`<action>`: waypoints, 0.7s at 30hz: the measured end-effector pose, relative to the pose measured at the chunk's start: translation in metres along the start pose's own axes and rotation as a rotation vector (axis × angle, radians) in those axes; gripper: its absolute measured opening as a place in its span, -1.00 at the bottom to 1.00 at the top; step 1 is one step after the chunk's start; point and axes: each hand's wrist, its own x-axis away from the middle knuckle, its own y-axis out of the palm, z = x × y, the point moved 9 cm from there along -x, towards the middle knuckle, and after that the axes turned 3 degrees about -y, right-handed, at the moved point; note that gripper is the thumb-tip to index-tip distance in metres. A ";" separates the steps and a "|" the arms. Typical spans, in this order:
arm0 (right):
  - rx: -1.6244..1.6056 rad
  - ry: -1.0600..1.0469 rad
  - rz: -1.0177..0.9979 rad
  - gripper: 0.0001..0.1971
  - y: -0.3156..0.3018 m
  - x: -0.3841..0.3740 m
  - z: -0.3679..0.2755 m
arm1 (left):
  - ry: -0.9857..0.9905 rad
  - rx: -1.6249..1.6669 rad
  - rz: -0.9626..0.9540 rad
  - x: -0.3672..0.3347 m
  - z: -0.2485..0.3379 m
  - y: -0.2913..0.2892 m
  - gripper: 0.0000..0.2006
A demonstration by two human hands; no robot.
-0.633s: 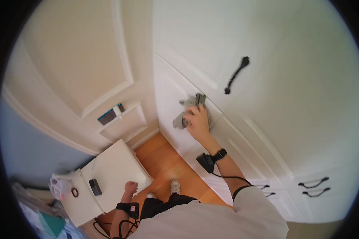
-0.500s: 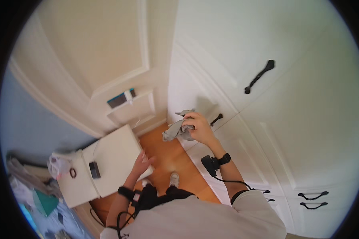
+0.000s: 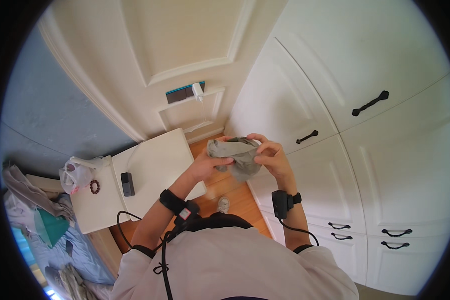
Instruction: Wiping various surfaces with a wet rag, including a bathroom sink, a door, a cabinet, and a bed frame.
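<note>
A crumpled, soft grey cloth [image 3: 244, 161] is held up in front of me between both hands; its folds hide what kind of piece it is. My left hand [image 3: 204, 165] is closed on its left side, thumb lying over the front. At the right edge, my right hand [image 3: 276, 159] pinches the fabric with bent fingers. Each wrist wears a black strap with a small device and cable.
White cabinet doors [image 3: 305, 175] with black handles [image 3: 307, 136] rise on the right. To the left stands a white table [image 3: 157, 165] bearing a dark box [image 3: 127, 184], a bead bracelet [image 3: 94, 187] and a plastic bag [image 3: 75, 176]. A charger [image 3: 198, 92] is plugged into the wall.
My left hand has come up from beside the table and taken hold of the cloth, which only my right hand held before. The view has turned toward the left.
</note>
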 end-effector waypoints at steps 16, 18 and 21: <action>-0.748 0.547 0.542 -0.51 0.091 0.007 0.126 | -0.052 -0.081 0.001 0.024 0.033 -0.053 -0.61; -0.895 0.545 0.561 -0.51 0.096 -0.006 0.127 | -0.076 -0.536 -0.047 0.027 0.043 -0.045 -0.58; -0.958 0.504 0.461 -0.52 0.084 -0.029 0.134 | -0.186 -0.870 -0.223 0.019 0.058 -0.041 -0.56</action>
